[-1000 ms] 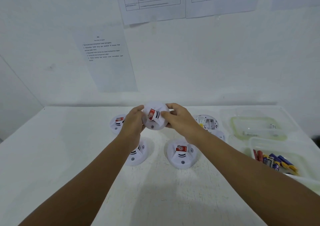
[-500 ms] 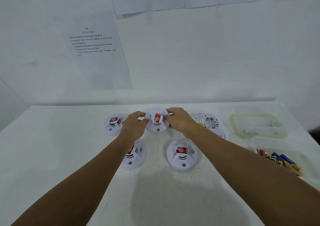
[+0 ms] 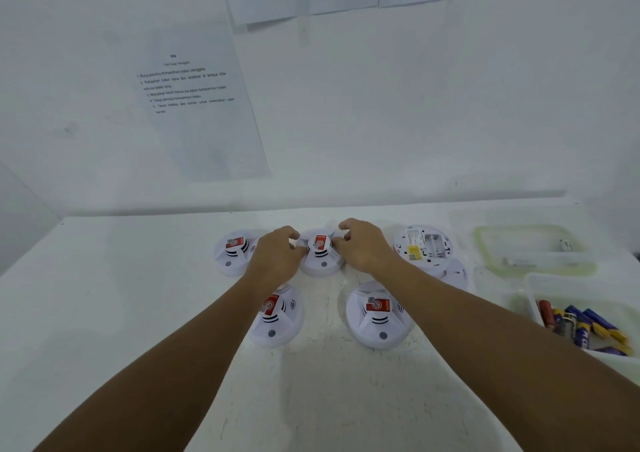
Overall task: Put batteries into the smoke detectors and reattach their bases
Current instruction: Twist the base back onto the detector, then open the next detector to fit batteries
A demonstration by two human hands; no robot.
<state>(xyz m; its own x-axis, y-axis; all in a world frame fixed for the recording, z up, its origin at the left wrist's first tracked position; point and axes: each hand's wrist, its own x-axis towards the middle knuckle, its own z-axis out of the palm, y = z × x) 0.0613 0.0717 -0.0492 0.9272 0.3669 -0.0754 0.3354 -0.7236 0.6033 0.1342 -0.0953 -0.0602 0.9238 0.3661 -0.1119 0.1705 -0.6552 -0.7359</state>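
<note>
Fingers of left hand [image 3: 277, 255] and right hand [image 3: 363, 249] curl loosely at either side of the middle smoke detector [image 3: 320, 255] sitting on the table [image 3: 104, 313]; actual grip can't be confirmed. Smooth white plastic domes, red labels: four closed detectors. Right of the fingers: one open detector [image 3: 424, 247], then batteries [image 3: 585, 325] in a translucent tub [image 3: 540, 285].

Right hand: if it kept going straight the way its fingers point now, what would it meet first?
The right hand points left toward the middle rear smoke detector, so it would likely press into that detector's right side first. The left hand sits just beyond; depth is unclear.
</note>
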